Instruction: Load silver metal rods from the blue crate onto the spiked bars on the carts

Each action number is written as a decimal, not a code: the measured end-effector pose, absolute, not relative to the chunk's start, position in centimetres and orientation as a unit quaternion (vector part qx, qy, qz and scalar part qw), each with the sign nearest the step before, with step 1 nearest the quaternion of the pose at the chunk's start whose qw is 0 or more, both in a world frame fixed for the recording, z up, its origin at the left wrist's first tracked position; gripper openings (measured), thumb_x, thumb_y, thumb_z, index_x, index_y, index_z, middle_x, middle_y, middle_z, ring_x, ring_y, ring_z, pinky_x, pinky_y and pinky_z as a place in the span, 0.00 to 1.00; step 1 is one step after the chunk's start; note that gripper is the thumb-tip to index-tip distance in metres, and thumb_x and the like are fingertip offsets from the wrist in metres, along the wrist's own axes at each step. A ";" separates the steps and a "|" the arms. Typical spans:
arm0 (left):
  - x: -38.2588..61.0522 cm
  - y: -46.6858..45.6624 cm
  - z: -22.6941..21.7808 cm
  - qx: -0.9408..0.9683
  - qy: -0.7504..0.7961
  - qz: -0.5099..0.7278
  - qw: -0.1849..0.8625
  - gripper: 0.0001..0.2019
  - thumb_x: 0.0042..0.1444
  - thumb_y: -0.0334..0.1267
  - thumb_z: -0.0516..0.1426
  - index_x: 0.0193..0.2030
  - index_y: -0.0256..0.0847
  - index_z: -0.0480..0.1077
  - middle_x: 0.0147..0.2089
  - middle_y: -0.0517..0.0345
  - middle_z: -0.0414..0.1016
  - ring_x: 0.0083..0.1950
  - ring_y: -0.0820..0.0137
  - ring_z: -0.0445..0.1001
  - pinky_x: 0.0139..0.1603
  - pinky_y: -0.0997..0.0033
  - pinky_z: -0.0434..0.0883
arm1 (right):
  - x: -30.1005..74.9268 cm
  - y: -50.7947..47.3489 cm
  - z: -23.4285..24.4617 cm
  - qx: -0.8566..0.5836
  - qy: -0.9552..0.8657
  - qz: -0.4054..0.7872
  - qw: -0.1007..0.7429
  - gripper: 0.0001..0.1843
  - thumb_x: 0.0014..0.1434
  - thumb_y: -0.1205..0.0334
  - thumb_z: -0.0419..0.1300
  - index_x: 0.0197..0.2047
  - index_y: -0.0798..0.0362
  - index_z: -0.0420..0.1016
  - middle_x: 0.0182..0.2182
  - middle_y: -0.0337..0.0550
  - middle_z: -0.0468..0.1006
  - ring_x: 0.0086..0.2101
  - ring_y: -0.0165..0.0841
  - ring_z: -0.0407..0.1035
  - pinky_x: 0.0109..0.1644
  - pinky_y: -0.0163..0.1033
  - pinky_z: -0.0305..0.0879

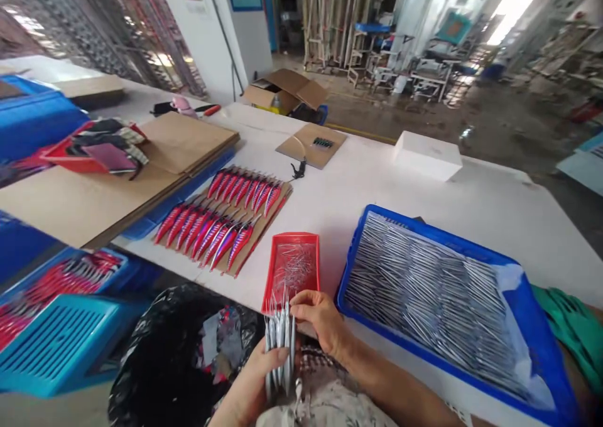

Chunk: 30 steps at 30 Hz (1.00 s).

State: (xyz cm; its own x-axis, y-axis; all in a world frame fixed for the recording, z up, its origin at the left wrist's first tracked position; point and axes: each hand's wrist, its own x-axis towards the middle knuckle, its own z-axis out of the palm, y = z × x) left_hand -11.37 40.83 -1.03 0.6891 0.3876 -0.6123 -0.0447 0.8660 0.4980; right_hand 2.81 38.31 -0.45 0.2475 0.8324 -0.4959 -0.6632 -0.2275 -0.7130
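Note:
My left hand [257, 377] grips a bundle of several silver lure bodies [280, 342], held upright at the table's near edge. My right hand [320, 320] pinches the top of that bundle with fingers closed. Just beyond lies a small red tray [271, 276] with thin metal pins in it. To the right stands a blue crate [541, 333] lined with plastic and filled with rows of silver lures. Two rows of pink and purple lures [221, 216] lie on a cardboard sheet farther left.
A black rubbish bag [155, 345] gapes below the table edge at left. Blue crates [61, 339] with red lures stand at lower left. Cardboard sheets [94, 188], a red tray of cloths [101, 144], a white foam block [426, 154] and a green cloth [575, 329] surround the work area.

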 end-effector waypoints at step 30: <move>-7.0 51.1 -7.7 0.383 0.391 0.074 0.834 0.13 0.37 0.29 0.59 0.34 0.37 0.67 0.23 0.67 0.60 0.26 0.75 0.55 0.28 0.75 0.54 | 8.9 47.0 -6.6 -0.736 -0.260 0.460 0.424 0.08 0.45 0.60 0.60 0.20 0.55 0.72 0.16 0.35 0.67 0.21 0.27 0.57 0.27 0.34 0.51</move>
